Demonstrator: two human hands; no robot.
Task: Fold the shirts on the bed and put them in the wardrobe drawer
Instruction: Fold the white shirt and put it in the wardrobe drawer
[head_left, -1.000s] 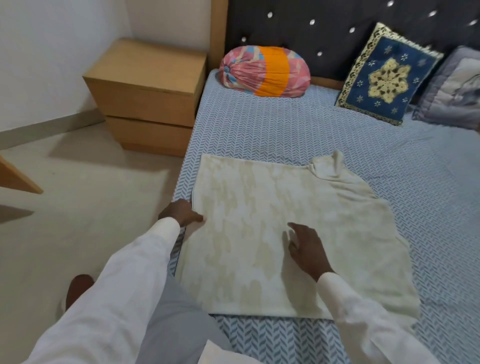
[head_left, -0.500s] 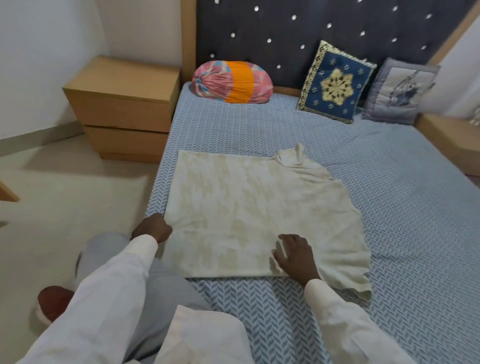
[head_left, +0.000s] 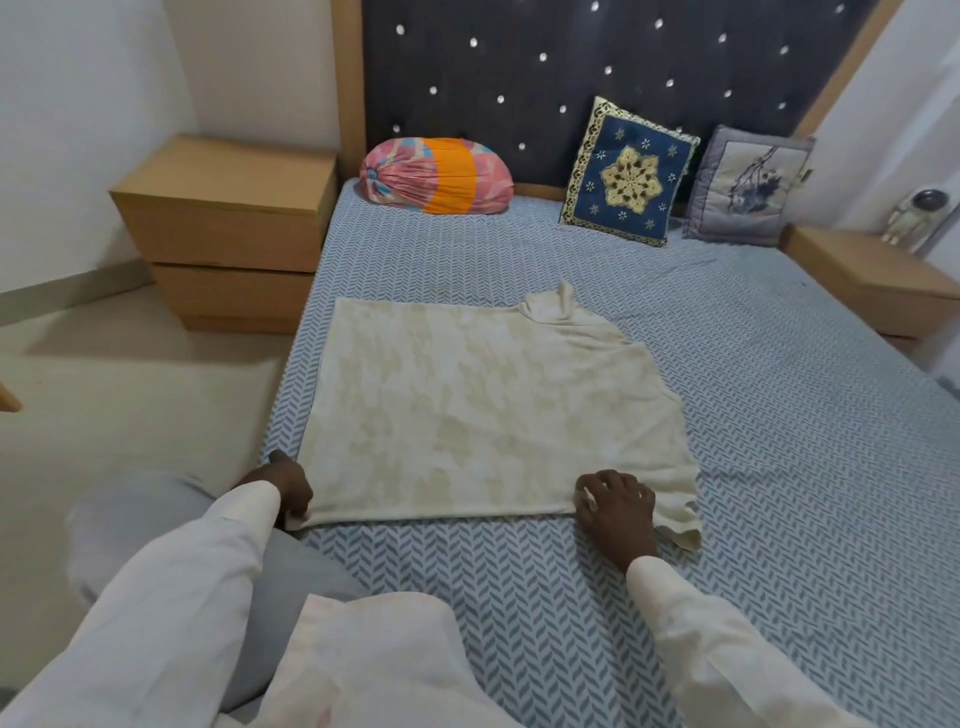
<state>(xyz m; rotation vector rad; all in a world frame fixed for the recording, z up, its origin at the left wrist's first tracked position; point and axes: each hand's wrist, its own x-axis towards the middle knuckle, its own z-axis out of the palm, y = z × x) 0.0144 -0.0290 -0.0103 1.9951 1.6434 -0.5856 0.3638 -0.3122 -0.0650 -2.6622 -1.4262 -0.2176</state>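
Observation:
A cream shirt (head_left: 483, 410) with a faint mottled print lies partly folded on the blue patterned bed (head_left: 779, 441), its collar pointing toward the headboard. My left hand (head_left: 283, 480) grips the shirt's near left corner at the bed's edge. My right hand (head_left: 615, 501) lies on the near edge of the shirt toward the right, fingers curled on the cloth. A loose flap of fabric sticks out past my right hand. No wardrobe drawer is in view.
A wooden nightstand (head_left: 228, 228) stands left of the bed, another one (head_left: 872, 280) on the right with a small figurine (head_left: 914, 215). A pink-orange bolster (head_left: 436, 176), a blue cushion (head_left: 628, 179) and a grey cushion (head_left: 748, 189) line the dark headboard.
Both my hands slid back along the shirt from its middle to its near edge; my left hand now holds the near left corner. The view pulled back and rose.

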